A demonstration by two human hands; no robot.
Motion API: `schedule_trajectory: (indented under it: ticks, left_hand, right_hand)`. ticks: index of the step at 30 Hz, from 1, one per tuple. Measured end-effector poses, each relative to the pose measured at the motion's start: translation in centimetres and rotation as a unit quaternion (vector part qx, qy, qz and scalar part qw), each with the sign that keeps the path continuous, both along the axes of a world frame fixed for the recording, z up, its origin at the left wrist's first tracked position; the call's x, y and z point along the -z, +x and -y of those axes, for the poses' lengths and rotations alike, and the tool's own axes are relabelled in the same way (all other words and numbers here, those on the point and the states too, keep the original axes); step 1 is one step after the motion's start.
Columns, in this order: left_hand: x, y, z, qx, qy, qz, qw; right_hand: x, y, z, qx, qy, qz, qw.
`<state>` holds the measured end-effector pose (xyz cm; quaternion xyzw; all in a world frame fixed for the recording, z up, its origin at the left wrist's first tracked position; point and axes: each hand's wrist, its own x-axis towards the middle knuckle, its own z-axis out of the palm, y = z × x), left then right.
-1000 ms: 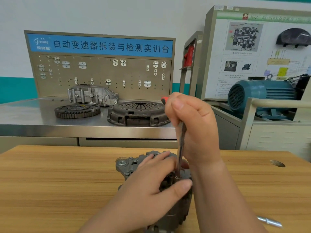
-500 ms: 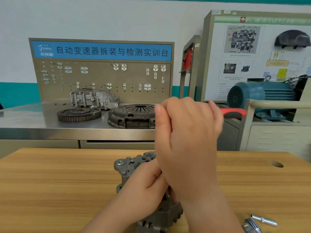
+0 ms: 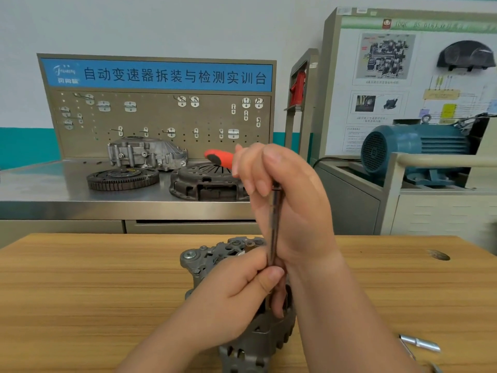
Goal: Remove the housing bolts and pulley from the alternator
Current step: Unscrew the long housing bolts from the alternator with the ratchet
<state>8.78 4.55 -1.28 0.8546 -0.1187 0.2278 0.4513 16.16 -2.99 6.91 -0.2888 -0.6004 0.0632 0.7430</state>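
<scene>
Standing on end on the wooden table (image 3: 80,292), the alternator (image 3: 207,261) has a screwdriver (image 3: 274,224) held upright over its top. The right hand (image 3: 285,205) is wrapped round the red handle; the left hand (image 3: 236,300) pinches the shaft low down, resting on the housing. The tip is hidden, so a poor seat could let it slip, rounding the bolt or jabbing the left fingers. Unclamped, the alternator could tip.

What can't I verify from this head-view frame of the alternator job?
Head view only:
1. Tip of the red-handled driver and any bolt under it: hidden by the left hand.
2. Pulley: not visible; both hands cover much of the alternator.
3. Silver parts lower right: blurred, partly behind the right hand's forearm.
</scene>
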Motion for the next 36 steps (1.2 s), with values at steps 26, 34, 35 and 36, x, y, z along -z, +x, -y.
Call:
schedule_trajectory:
  ticks: [26,34,35,36]
  left_hand:
    - [0.2,0.1,0.0,-0.028,-0.021,0.041,0.999]
    - [0.4,0.3,-0.2,0.001,-0.042,0.027,0.999]
    - [0.4,0.3,-0.2,0.008,-0.041,0.023,0.999]
    - [0.3,0.2,-0.2,0.016,-0.044,0.022,0.999]
  right_hand:
    - [2.0,-0.9,1.7,0.615,0.003,0.184,0.767]
    - [1.9,0.1,2.0,0.267,-0.039,0.074,0.960]
    - [2.0,0.3,2.0,0.175,-0.047,0.032,0.983]
    - [2.0,0.4,2.1,0.102,-0.049,0.001,0.994]
